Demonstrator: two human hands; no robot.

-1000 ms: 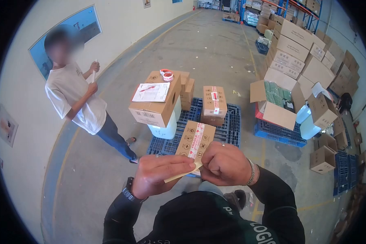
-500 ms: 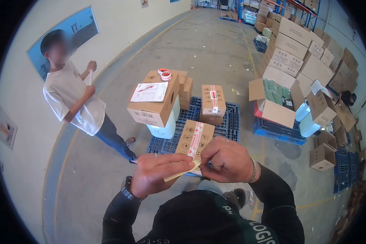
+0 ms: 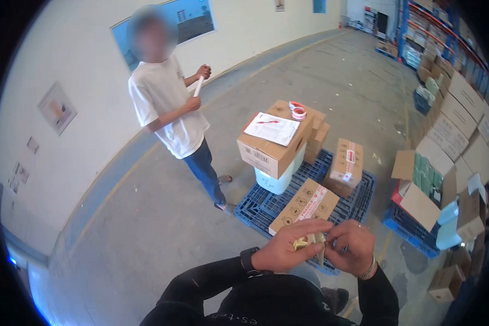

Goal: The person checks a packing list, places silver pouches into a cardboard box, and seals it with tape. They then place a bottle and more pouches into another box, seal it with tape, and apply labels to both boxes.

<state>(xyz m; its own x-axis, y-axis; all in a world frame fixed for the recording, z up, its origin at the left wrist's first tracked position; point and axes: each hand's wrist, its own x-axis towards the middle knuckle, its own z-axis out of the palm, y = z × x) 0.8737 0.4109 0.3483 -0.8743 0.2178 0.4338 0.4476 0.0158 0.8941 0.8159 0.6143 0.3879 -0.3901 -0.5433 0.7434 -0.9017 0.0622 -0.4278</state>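
Observation:
My left hand (image 3: 289,248) is closed around a crumpled pale-yellow piece that looks like paper or label backing (image 3: 303,243). Pressed to the other end of it are the bent fingers of my right hand (image 3: 354,247); part of the piece hangs down between the two hands. Just beyond them, a cardboard box (image 3: 296,209) with red-and-white FRAGILE tape (image 3: 314,204) rests on a blue plastic pallet (image 3: 250,209). My hands hide its near corner.
A second taped box (image 3: 345,163) stands on the pallet. Beside it, a larger box (image 3: 261,155) carries papers (image 3: 271,129), a red pen and tape rolls (image 3: 299,113), above a whitish container (image 3: 277,182). A person (image 3: 168,108) at left holds a white rolled item (image 3: 199,87). Opened cartons (image 3: 418,204) are at right.
The yellow strip, flat and stretched out before, is now crumpled between my fingers. My view has turned left, so the boxes and person appear further right.

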